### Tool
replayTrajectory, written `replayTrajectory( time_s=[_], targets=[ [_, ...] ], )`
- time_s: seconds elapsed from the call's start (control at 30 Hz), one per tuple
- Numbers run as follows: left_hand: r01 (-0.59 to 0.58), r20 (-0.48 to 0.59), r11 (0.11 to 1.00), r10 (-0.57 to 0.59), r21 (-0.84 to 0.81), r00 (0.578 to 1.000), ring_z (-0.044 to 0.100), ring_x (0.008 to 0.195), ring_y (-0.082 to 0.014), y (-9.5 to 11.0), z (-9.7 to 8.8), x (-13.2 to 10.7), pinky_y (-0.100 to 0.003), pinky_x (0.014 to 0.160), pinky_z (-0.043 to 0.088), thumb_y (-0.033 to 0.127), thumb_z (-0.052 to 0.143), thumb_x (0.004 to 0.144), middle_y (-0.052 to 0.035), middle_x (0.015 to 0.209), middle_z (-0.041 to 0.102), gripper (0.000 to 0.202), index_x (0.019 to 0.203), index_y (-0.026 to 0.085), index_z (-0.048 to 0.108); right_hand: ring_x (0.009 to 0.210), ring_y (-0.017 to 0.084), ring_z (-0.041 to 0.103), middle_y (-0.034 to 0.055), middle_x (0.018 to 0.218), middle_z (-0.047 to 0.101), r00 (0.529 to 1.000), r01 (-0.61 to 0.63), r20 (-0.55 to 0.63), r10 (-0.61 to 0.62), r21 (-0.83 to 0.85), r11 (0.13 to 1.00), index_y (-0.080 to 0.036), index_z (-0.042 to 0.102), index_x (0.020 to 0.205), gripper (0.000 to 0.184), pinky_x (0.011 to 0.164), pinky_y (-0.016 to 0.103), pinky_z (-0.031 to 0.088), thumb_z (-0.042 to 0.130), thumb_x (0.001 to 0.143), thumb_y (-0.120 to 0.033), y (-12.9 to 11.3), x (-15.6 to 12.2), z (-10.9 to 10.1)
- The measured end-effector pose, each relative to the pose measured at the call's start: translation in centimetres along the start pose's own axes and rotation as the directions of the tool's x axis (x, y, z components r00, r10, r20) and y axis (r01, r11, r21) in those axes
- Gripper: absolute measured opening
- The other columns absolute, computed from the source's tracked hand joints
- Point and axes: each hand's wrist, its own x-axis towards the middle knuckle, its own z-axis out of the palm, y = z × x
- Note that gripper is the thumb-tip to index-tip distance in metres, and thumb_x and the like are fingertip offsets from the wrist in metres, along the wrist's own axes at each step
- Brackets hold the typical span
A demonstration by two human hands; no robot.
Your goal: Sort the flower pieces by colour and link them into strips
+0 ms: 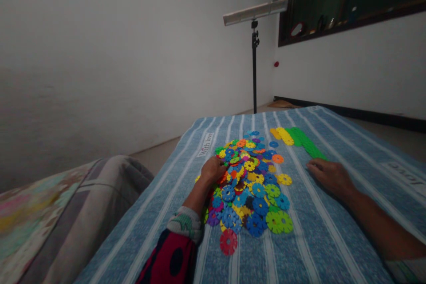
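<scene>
A heap of colourful plastic snowflake discs [249, 166] lies in the middle of the striped cloth. My left hand [213, 170] rests at the heap's left side, its fingers curled in among the discs. The fingertips are hidden, so what they pinch cannot be made out. To the right of the heap, my right hand [329, 175] is closed just below the near end of a row of green discs [311, 146]. Whether a disc is between its fingers does not show. Overlapping yellow discs [284, 136] lie left of the green ones. Nearest me is a red disc [228, 242].
A blue-and-white striped cloth [159, 230] covers the table. Behind it stands a lamp bar [256, 11] on a black pole [254, 80]. Fabric-covered bedding or furniture [100, 199] is at the left. A dark window [353, 0] is set in the right wall.
</scene>
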Motion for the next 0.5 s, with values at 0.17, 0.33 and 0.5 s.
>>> replayTrajectory(
  time_s=[0.17,0.33,0.5],
  targets=[
    [0.041,-0.06,0.999,-0.04,0.001,0.997,0.065,0.086,-0.0228,0.3,0.6,-0.2,-0.026,0.062,0.04,0.032,0.052,0.084,-0.0075,0.085,0.072,0.027,0.08,0.02,0.075,0.073,0.022,0.067,0.0032,0.078,0.074,1.0,0.01,0.019,-0.01,-0.012,1.0,-0.025,0.072,0.082,0.035,0.065,0.03,0.045,0.043,0.082,-0.045,0.1,0.0,0.0],
    [0.087,-0.157,0.994,-0.097,-0.071,0.983,0.064,0.092,-0.022,0.1,0.9,-0.3,-0.027,0.071,0.042,0.027,0.045,0.088,-0.009,0.095,0.072,0.03,0.084,0.019,0.074,0.069,0.022,0.066,0.003,0.076,0.074,1.0,0.02,0.008,-0.02,-0.022,1.0,-0.025,0.072,0.082,0.035,0.062,0.03,0.044,0.044,0.082,-0.045,0.0,0.0,0.1],
    [0.004,-0.217,0.963,-0.065,-0.269,0.974,0.061,0.081,-0.0197,0.6,0.1,-0.5,-0.027,0.07,0.042,0.024,0.044,0.087,-0.0064,0.079,0.068,0.031,0.073,0.017,0.07,0.066,0.02,0.065,0.0031,0.074,0.073,0.998,0.057,-0.034,-0.054,0.075,0.996,-0.024,0.071,0.078,0.031,0.062,0.029,0.044,0.046,0.081,-0.043,-1.6,-0.1,0.3]
  ],
)
